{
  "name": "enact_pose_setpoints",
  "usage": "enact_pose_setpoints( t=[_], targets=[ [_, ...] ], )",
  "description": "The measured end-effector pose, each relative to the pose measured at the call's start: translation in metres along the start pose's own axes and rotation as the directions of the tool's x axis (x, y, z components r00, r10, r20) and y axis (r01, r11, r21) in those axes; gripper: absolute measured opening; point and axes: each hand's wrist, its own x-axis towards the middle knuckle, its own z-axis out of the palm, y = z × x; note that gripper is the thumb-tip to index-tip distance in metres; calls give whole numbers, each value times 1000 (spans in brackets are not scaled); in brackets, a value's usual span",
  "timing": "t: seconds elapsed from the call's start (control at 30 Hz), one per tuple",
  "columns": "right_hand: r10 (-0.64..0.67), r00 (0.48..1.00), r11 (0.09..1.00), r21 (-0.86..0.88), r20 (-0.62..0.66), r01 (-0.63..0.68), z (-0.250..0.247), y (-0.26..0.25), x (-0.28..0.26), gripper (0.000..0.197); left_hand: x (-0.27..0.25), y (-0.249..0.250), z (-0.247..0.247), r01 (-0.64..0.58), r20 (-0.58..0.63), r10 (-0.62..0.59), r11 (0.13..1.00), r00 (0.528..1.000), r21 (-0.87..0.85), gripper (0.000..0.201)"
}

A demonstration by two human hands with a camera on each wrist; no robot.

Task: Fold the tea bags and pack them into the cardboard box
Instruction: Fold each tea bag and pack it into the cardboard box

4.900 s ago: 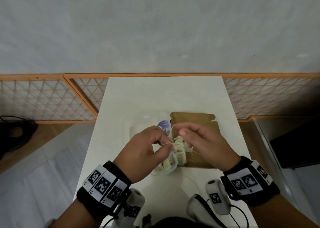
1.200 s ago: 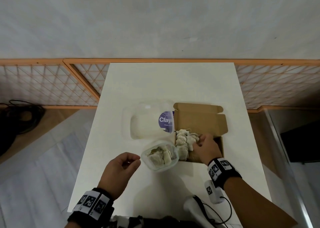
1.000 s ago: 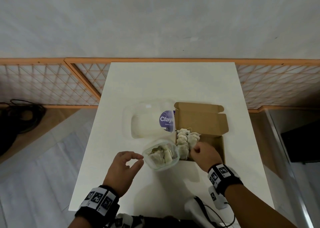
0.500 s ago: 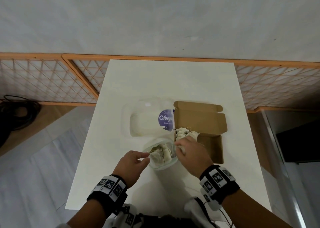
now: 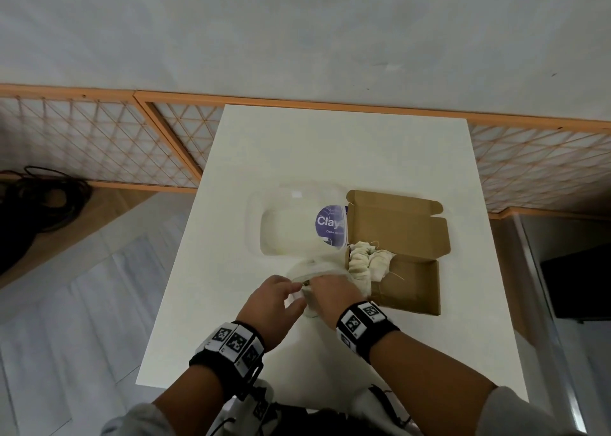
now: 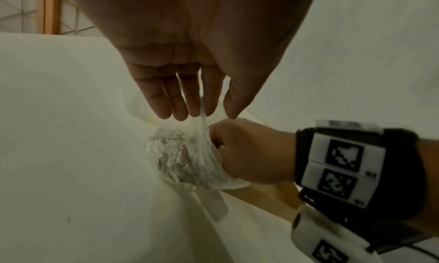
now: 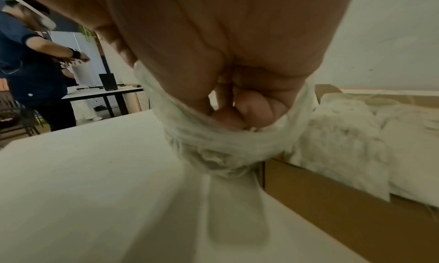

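Near the front edge of the white desk [image 5: 347,144], the right hand [image 5: 334,298] reaches into a clear plastic bag [image 6: 187,154], fingers curled around the tea bags inside. The left hand [image 5: 269,306] pinches the bag's rim. The thin film could tear or spill if tugged. Beyond, folded tea bags [image 5: 367,262] fill the cardboard box [image 5: 410,283] beside a clear lid [image 5: 291,224]. Behind stand a lattice fence [image 5: 99,144] and a plain wall.

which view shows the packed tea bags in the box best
The head view: the packed tea bags sit in the cardboard box at its left end, seen from above. The right wrist view shows them close but blurred. The left wrist view does not show them.
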Motion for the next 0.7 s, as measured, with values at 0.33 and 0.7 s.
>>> enact_pose_setpoints(
  t=[0.33, 0.7],
  targets=[
    [96, 967, 895, 445, -237, 20, -38, 11, -65, 17, 8, -6, -12, 76, -9, -77, 992, 997, -99, 41],
    [191, 972, 444, 895, -135, 37, -76, 22, -95, 3, -3, 7, -25, 0, -141, -24, 986, 990, -166, 24]
  ],
)
